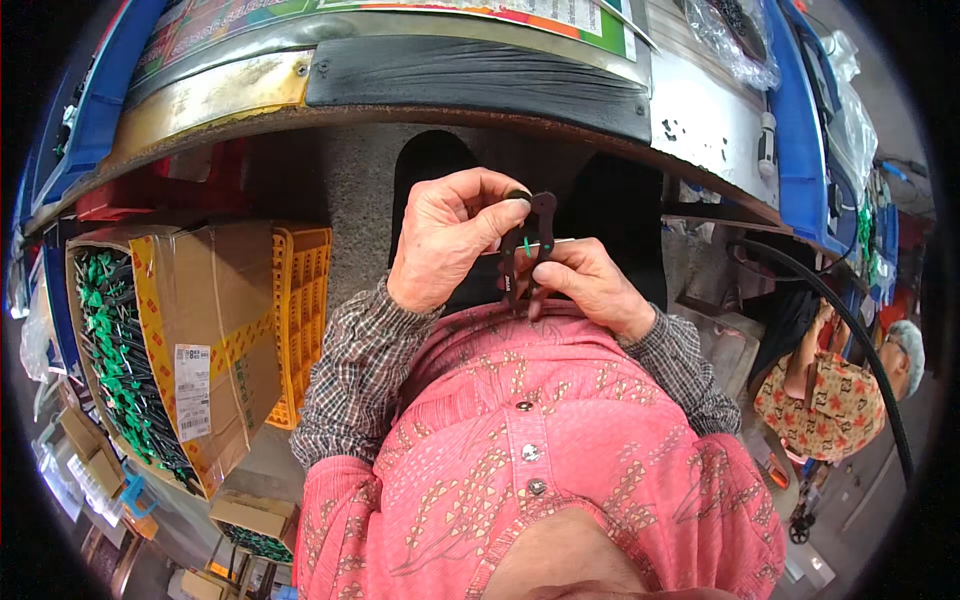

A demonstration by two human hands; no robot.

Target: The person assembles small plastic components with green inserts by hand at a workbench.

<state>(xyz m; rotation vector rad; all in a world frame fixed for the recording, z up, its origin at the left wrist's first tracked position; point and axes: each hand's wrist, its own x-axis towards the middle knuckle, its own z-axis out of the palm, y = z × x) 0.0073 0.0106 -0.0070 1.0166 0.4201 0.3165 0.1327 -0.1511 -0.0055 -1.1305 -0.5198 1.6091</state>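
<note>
In front of my lap, both hands work on a black two-armed hand tool with a small green piece near its middle. I cannot make out its exact kind. My left hand pinches its upper left end between thumb and forefinger. From the right, my right hand is closed round the lower part, with the thumb laid over it. A thin pale rod or edge shows between the hands, partly hidden by the fingers.
Ahead is a workbench edge, with blue bins at its right. At my left stand an open cardboard box packed with black and green pieces and an orange crate. A black cable hangs right, near another person.
</note>
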